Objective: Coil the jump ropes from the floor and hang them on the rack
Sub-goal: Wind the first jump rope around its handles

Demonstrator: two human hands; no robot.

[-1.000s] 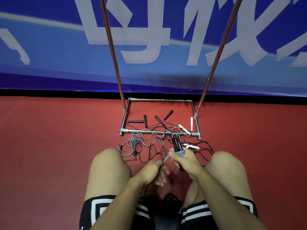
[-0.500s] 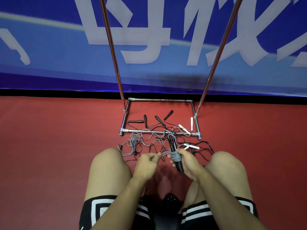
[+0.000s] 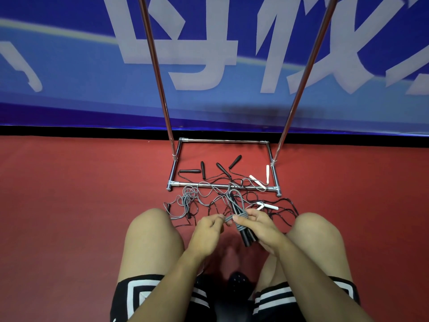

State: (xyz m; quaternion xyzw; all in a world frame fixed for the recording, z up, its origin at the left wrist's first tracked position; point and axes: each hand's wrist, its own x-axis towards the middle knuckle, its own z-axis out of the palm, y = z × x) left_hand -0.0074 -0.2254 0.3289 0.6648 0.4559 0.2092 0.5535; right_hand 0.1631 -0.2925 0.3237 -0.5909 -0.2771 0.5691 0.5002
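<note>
The right hand (image 3: 260, 225) holds the black handles (image 3: 246, 235) of a grey jump rope (image 3: 240, 218), its grip closed round them where the cord is wound. The left hand (image 3: 209, 228) pinches the cord's free end just beside that bundle. More ropes (image 3: 209, 201) lie tangled on the red floor (image 3: 69, 205), across the rack (image 3: 222, 185) base.
</note>
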